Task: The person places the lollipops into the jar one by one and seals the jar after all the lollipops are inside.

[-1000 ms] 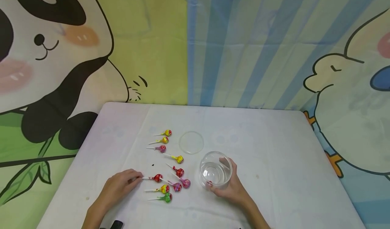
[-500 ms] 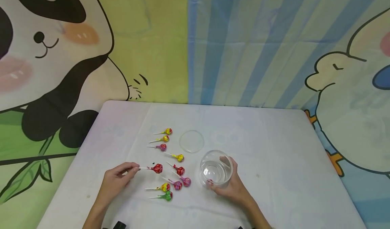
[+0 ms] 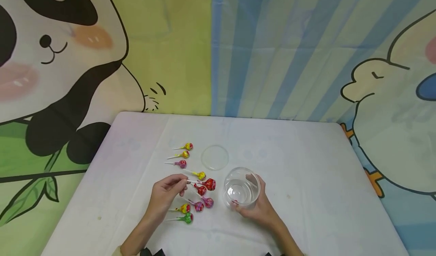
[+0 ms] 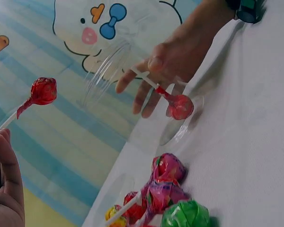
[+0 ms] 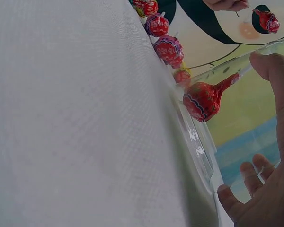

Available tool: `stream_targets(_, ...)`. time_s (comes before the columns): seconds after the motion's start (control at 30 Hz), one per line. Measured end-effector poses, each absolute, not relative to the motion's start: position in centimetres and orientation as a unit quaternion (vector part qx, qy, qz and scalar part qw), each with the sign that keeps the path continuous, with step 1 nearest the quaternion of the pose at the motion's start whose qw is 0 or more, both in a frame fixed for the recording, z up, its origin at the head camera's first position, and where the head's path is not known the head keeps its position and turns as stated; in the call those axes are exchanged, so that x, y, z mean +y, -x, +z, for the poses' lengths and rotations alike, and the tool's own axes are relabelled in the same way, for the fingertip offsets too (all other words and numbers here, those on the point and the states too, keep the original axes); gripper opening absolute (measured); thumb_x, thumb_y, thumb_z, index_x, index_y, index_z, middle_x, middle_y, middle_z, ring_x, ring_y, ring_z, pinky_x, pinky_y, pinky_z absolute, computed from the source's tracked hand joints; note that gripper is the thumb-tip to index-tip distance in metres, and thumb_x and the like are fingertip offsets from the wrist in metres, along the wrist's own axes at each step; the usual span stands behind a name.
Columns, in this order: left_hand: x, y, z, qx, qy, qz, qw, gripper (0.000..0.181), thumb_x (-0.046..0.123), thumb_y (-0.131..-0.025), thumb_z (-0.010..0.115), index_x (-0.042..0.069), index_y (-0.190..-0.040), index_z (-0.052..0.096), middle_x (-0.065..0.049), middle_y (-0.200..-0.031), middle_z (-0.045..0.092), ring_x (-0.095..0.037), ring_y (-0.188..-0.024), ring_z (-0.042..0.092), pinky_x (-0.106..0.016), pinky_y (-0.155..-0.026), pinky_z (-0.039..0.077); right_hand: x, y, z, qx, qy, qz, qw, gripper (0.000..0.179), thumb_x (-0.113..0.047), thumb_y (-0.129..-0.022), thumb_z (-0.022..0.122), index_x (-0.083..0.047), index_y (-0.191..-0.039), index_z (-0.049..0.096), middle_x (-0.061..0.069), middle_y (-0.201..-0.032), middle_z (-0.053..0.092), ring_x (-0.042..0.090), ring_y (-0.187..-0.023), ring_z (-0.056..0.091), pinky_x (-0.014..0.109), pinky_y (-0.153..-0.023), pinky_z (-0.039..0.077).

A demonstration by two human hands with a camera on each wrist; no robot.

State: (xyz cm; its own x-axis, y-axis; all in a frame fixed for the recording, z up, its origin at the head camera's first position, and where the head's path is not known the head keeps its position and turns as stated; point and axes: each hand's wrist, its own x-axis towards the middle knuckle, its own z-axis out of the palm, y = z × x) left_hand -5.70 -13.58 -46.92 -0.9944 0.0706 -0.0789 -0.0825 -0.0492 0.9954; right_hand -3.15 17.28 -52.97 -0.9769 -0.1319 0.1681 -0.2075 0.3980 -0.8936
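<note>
My left hand (image 3: 165,195) pinches a red-wrapped lollipop (image 3: 209,184) by the end of its white stick. In the left wrist view that lollipop (image 4: 43,91) is raised, its candy head pointing away from the fingers. Around the side of a clear round jar (image 3: 240,188) my right hand (image 3: 260,206) keeps its grip, thumb toward the front. The jar stands on the table with its mouth uncovered. Through its wall the right wrist view shows another red lollipop (image 5: 202,101), head low and stick slanting up. The held lollipop is left of the jar, over the loose ones.
Loose lollipops lie left of the jar, among them a red one (image 3: 201,189), a green one (image 3: 187,218) and several yellow and purple ones. A clear round lid (image 3: 215,157) lies behind them. The white-covered table (image 3: 306,165) meets a cartoon-printed backdrop (image 3: 272,59).
My left hand has taken the red lollipop by its stick from the table's left part, lifted it and carried it right toward the jar. The right hand and jar have stayed put.
</note>
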Motion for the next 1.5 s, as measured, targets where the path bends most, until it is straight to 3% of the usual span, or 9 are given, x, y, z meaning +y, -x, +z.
stream_targets(0.27, -10.4, 6.3, -46.4, 0.689, -0.060, 0.718, 0.083, 0.025, 0.018, -0.092, 0.066, -0.003, -0.106, 0.067, 0.008, -0.082, 0.067, -0.007, -0.071, 0.059, -0.022, -0.066, 0.053, 17.4, 3.2, -53.2, -0.833, -0.095, 0.544, 0.023, 0.113, -0.022, -0.061, 0.092, -0.012, -0.146, 0.018, 0.010, -0.144, 0.041, 0.032, -0.127, 0.049, 0.022, -0.108, 0.035)
stream_targets(0.47, -8.1, 6.7, -46.6, 0.704, -0.152, 0.693, 0.040, 0.012, 0.013, -0.092, 0.065, 0.003, -0.099, 0.067, -0.002, -0.084, 0.067, -0.010, -0.072, 0.060, -0.021, -0.064, 0.054, 17.3, 3.2, -53.0, -0.836, -0.089, 0.542, 0.015, 0.112, -0.023, -0.062, 0.091, -0.012, -0.146, 0.017, 0.008, -0.144, 0.041, 0.030, -0.127, 0.050, 0.022, -0.107, 0.037)
stream_targets(0.63, -6.6, 6.8, -46.7, 0.710, -0.260, 0.654, -0.006, 0.006, 0.012, -0.091, 0.067, 0.010, -0.096, 0.069, -0.013, -0.082, 0.067, -0.007, -0.067, 0.058, -0.021, -0.059, 0.053, 17.3, 3.3, -53.0, -0.833, -0.104, 0.542, 0.021, 0.112, -0.020, -0.063, 0.091, -0.009, -0.146, 0.016, 0.011, -0.144, 0.040, 0.033, -0.125, 0.052, 0.027, -0.107, 0.041)
stream_targets(0.83, -4.9, 6.6, -46.7, 0.717, -0.314, 0.622, -0.028, 0.007, 0.007, -0.086, 0.071, 0.010, -0.093, 0.071, -0.009, -0.070, 0.065, -0.007, -0.050, 0.055, -0.014, -0.043, 0.041, 17.3, 3.2, -52.8, -0.837, -0.100, 0.537, 0.011, 0.111, -0.022, -0.064, 0.090, -0.011, -0.145, 0.016, 0.009, -0.144, 0.039, 0.032, -0.124, 0.052, 0.027, -0.104, 0.043)
stream_targets(0.97, -4.2, 6.7, -46.9, 0.712, -0.343, 0.611, -0.039, 0.012, 0.004, -0.083, 0.074, 0.011, -0.093, 0.073, -0.006, -0.069, 0.068, -0.005, -0.043, 0.054, -0.011, -0.041, 0.036, 17.2, 3.1, -52.7, -0.842, -0.093, 0.531, 0.001, 0.110, -0.023, -0.065, 0.089, -0.014, -0.145, 0.015, 0.007, -0.145, 0.039, 0.030, -0.125, 0.051, 0.030, -0.104, 0.045)
stream_targets(1.1, -3.9, 6.5, -46.5, 0.735, -0.338, 0.587, -0.021, 0.008, 0.012, -0.085, 0.074, 0.014, -0.093, 0.074, 0.001, -0.075, 0.070, 0.003, -0.039, 0.051, -0.010, -0.040, 0.035, 17.3, 3.2, -52.9, -0.839, -0.106, 0.534, 0.010, 0.110, -0.021, -0.065, 0.089, -0.013, -0.146, 0.015, 0.010, -0.145, 0.039, 0.033, -0.125, 0.052, 0.031, -0.103, 0.045)
stream_targets(1.27, -3.3, 6.4, -45.4, 0.790, -0.317, 0.524, 0.016, 0.007, 0.019, -0.088, 0.071, 0.016, -0.092, 0.075, 0.005, -0.082, 0.071, 0.013, -0.037, 0.044, -0.011, -0.042, 0.038, 17.6, 3.3, -53.0, -0.832, -0.129, 0.540, 0.021, 0.109, -0.018, -0.066, 0.088, -0.009, -0.145, 0.015, 0.013, -0.145, 0.038, 0.033, -0.122, 0.052, 0.024, -0.102, 0.044)
stream_targets(1.37, -2.8, 6.9, -44.6, 0.809, -0.320, 0.489, 0.062, 0.008, 0.018, -0.088, 0.069, 0.016, -0.093, 0.076, 0.006, -0.082, 0.072, 0.012, -0.036, 0.045, -0.012, -0.047, 0.041, 17.7, 3.4, -53.0, -0.823, -0.134, 0.552, 0.015, 0.108, -0.016, -0.068, 0.087, -0.009, -0.145, 0.013, 0.014, -0.146, 0.035, 0.033, -0.122, 0.052, 0.021, -0.099, 0.045)
stream_targets(1.5, -2.4, 7.5, -43.9, 0.821, -0.301, 0.466, 0.135, 0.007, 0.017, -0.088, 0.070, 0.017, -0.091, 0.076, 0.007, -0.078, 0.073, 0.004, -0.033, 0.048, -0.016, -0.044, 0.039, 17.7, 3.4, -53.1, -0.810, -0.137, 0.570, -0.004, 0.106, -0.016, -0.071, 0.085, -0.010, -0.146, 0.011, 0.017, -0.148, 0.030, 0.037, -0.124, 0.049, 0.021, -0.097, 0.047)
